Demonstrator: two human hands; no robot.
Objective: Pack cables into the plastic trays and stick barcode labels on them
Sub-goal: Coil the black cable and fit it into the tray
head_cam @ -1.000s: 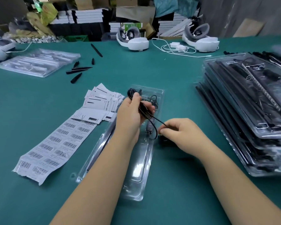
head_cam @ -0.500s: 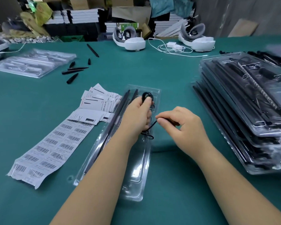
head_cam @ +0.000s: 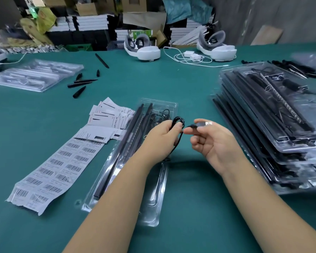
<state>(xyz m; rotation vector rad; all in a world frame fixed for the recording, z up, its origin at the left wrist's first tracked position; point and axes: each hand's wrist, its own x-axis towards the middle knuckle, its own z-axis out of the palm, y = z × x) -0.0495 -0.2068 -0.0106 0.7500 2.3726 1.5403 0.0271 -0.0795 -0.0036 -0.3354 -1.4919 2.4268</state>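
I see the left hand (head_cam: 164, 132) gripping the coiled cable (head_cam: 178, 120) — right hand (head_cam: 208, 141) fingers pinch its plug end. The open tray (head_cam: 153, 207) lies just left and below, long axis near-to-far — left hand nearer.

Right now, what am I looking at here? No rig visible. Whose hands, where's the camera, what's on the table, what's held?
No machine: a person's bare hands, filmed by a camera on their head, looking forward and down. The left hand grips a coiled black cable; the right hand pinches its plug end. Below lies an open clear plastic tray holding black bars. On the green table: a barcode label sheet to the left and a stack of packed trays to the right.
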